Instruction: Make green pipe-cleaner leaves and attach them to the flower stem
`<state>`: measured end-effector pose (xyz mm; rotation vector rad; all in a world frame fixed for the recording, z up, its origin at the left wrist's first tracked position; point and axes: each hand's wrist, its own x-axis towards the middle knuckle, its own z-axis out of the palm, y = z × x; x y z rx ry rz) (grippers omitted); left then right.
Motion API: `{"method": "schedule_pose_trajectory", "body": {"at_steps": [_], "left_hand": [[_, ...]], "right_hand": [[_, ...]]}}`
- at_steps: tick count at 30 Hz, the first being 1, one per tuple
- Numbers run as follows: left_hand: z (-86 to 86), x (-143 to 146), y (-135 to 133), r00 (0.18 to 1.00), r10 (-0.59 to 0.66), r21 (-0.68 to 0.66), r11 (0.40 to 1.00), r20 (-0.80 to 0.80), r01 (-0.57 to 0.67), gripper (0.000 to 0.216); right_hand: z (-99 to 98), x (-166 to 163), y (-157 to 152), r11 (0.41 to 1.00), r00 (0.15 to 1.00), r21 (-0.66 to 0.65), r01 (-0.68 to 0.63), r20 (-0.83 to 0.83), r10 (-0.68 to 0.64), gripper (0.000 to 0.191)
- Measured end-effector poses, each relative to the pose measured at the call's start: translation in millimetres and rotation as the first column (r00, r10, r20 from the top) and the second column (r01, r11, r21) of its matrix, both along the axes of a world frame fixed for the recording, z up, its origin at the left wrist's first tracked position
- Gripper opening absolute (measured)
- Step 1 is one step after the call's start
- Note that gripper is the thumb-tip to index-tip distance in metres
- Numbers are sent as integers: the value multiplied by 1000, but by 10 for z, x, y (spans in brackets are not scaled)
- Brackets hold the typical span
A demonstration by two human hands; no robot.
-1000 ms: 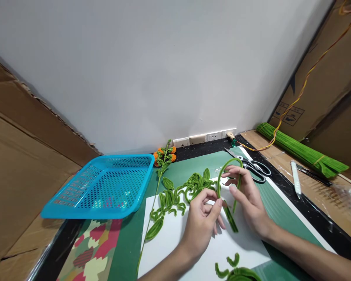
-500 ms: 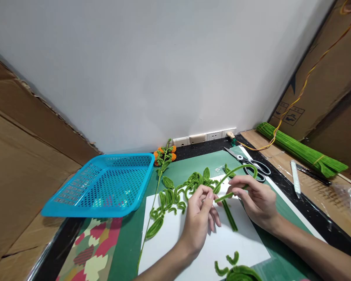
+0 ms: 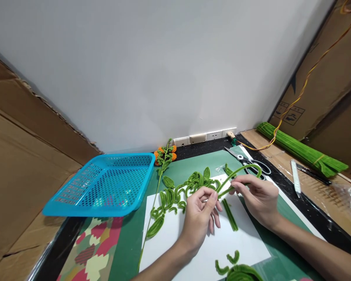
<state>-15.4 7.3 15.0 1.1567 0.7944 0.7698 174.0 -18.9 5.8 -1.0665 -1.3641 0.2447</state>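
Note:
A green pipe cleaner (image 3: 239, 170) is bent into a long loop above the white paper (image 3: 245, 249). My left hand (image 3: 201, 216) is closed, pinching its ends between thumb and fingertips. Further along the loop, my right hand (image 3: 256, 197) has its fingers closed on one strand. Straight green pipe cleaner pieces (image 3: 230, 215) lie on the paper between my hands. Beyond my left hand are several curled green pieces (image 3: 167, 198) and leaf shapes (image 3: 156, 227). Near the front edge sit a coiled green piece (image 3: 242, 273) and two short bent bits (image 3: 233, 257).
A blue perforated basket (image 3: 90, 212) stands at the left. A stemmed flower piece with orange blooms (image 3: 163, 156) lies beside it. Scissors (image 3: 240, 157) rest behind my right hand. At the right are a white cutter (image 3: 295, 177) and a bundle of green pipe cleaners (image 3: 304, 150).
My right hand has shifted slightly right along the loop. The loop's two strands now come together at my left fingertips, where one end stood apart before.

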Motion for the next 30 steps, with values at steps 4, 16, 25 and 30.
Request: {"method": "schedule_pose_trajectory", "body": {"at_steps": [4,16,25,30], "left_hand": [[25,-11,-2,999,-48,4,999,-7,48,39],[-6,-34,3,998,-58,-5,998,20,58,36],[-45,-13,15,998,-19,-9,1000,52,20,36],[-29,4,10,999,-10,-3,1000,52,10,37]], "right_hand": [[-3,1,14,999,997,-38,21,-68,-24,9],[21,-35,-27,1000,1000,8,3,29,-3,11],[-26,-67,-17,998,989,-3,-66,133,66,10],[-63,-83,0,994,972,-23,-105,209,108,11]]}}
